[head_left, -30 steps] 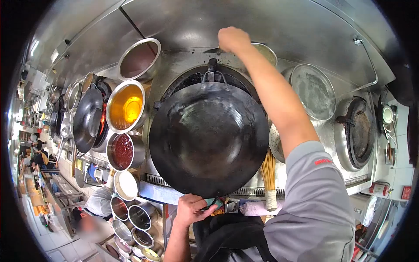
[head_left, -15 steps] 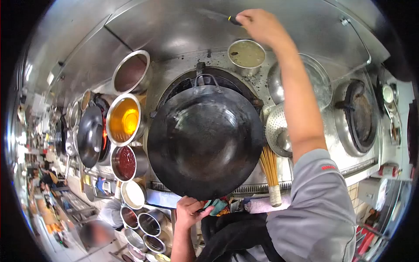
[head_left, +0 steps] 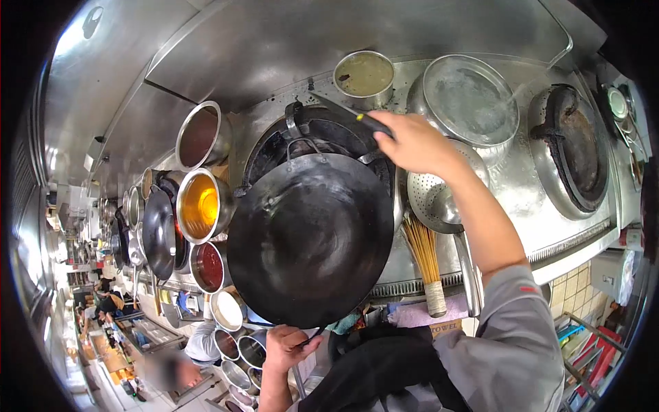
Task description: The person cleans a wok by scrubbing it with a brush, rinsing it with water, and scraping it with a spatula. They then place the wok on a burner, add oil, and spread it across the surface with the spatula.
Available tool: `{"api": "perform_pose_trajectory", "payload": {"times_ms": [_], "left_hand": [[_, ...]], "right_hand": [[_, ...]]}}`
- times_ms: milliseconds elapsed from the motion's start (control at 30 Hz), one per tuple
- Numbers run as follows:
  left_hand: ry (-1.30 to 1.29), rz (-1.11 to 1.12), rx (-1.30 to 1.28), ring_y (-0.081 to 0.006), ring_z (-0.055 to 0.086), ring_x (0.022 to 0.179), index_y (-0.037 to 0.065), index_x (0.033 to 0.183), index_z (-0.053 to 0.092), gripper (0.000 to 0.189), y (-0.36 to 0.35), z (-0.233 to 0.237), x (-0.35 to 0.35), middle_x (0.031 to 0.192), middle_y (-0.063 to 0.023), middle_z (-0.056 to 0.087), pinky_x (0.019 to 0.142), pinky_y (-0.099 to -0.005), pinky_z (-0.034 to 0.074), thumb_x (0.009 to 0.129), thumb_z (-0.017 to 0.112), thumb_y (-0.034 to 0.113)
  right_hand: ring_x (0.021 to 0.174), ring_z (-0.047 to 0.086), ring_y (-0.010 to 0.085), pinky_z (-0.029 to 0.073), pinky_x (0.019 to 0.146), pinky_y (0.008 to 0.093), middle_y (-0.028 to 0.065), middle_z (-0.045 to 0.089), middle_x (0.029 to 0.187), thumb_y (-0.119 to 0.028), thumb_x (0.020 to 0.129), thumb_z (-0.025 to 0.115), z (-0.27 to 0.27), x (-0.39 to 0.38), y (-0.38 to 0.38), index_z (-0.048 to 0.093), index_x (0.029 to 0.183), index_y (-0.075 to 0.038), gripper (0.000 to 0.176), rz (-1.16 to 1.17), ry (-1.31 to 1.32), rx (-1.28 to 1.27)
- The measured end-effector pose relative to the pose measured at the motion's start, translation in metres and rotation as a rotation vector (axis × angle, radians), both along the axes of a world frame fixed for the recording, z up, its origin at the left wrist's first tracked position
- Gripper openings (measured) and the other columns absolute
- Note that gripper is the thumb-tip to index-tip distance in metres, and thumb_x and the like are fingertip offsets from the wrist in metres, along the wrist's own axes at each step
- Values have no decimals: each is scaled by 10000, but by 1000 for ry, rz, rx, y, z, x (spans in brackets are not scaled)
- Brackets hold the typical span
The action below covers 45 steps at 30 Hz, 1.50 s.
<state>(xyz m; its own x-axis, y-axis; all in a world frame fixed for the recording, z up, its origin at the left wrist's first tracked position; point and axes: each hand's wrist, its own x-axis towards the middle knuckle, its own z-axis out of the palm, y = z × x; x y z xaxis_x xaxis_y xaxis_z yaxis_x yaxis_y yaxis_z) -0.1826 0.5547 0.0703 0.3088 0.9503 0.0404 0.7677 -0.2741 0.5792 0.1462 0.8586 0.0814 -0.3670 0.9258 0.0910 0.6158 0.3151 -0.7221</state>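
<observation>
A large black wok (head_left: 312, 237) sits tilted over the front of a round burner (head_left: 274, 141). At its near rim, my left hand (head_left: 287, 349) is closed round the wok's handle. My right hand (head_left: 412, 141) grips the dark handle of a knife (head_left: 341, 108), whose blade points left over the back of the burner. Behind the blade stands a metal pot of cloudy liquid (head_left: 364, 74). Below my right forearm lie a perforated strainer (head_left: 420, 196) and a bamboo brush (head_left: 423, 257).
Bowls of yellow oil (head_left: 199, 206), red sauce (head_left: 208, 266) and white powder (head_left: 228, 310) line the left side. A lidded steel pot (head_left: 470, 99) and another burner (head_left: 573, 151) are at the right. A person's grey sleeve (head_left: 204, 341) shows at lower left.
My right hand has come down from the back wall towards the burner with the knife. The wok has shifted slightly towards me, showing more of the burner. The camera view has also turned.
</observation>
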Motion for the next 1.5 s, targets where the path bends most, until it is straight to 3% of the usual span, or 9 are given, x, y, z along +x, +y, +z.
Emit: {"api": "perform_pose_trajectory", "payload": {"times_ms": [133,233,367,633,1100,1267,1333,1467,1500], "left_hand": [[105,-6,-83,-228,517,427,106,523,519,348,1,32,-2,484,-32,501,413,-327,386,649,838,169],[155,-99,-100,-232,539,438,106,524,525,336,6,70,-16,483,-31,499,417,-333,407,652,828,176],[217,-132,-140,-200,542,430,117,507,524,339,-3,99,-37,472,-12,497,414,-320,411,657,820,185],[280,-163,-159,-200,536,425,121,497,529,353,-8,103,-52,459,-6,472,417,-326,416,669,818,232],[206,-162,-166,-208,529,429,111,521,517,347,-1,84,-51,463,-7,473,430,-329,395,685,810,197],[230,-165,-164,-210,517,418,119,508,511,370,-9,78,-57,458,-11,467,427,-323,384,688,818,221],[220,-143,-197,-207,512,416,118,505,521,366,-8,75,-54,457,-10,468,431,-318,388,679,824,230],[208,-141,-193,-199,498,411,114,511,553,332,-14,76,-58,462,-1,483,436,-321,389,673,821,221],[223,-139,-187,-198,490,403,120,485,496,387,-14,78,-58,456,-1,475,425,-318,372,663,826,215]], "right_hand": [[978,637,401,509,844,486,246,664,999,-231,907,491,-22,-57,40,593,1108,17,335,44,-279,-16],[921,644,415,508,820,511,252,663,980,-243,951,442,-46,-86,60,530,1231,8,386,128,-356,20],[830,655,431,528,726,523,251,666,875,-250,953,450,-78,-112,60,490,1224,13,380,61,-277,61],[770,656,441,531,684,533,265,654,799,-235,940,467,-89,-136,42,485,1226,23,385,-35,-200,87],[866,652,441,522,775,534,260,665,895,-263,946,461,-95,-151,71,549,1144,-34,316,-155,-116,-11],[982,643,412,520,834,498,246,664,1025,-258,944,454,-78,-144,73,576,1136,-13,335,-95,-179,-82],[940,638,425,508,809,528,247,664,974,-295,946,463,-91,-147,95,575,1143,-20,356,-97,-163,-40],[964,635,413,503,848,513,227,666,1021,-308,941,473,-93,-153,121,631,1080,-20,357,-105,-184,-100],[988,639,400,513,841,496,223,667,1044,-266,925,473,-90,-144,113,662,1036,-17,331,-99,-179,-58]]}}
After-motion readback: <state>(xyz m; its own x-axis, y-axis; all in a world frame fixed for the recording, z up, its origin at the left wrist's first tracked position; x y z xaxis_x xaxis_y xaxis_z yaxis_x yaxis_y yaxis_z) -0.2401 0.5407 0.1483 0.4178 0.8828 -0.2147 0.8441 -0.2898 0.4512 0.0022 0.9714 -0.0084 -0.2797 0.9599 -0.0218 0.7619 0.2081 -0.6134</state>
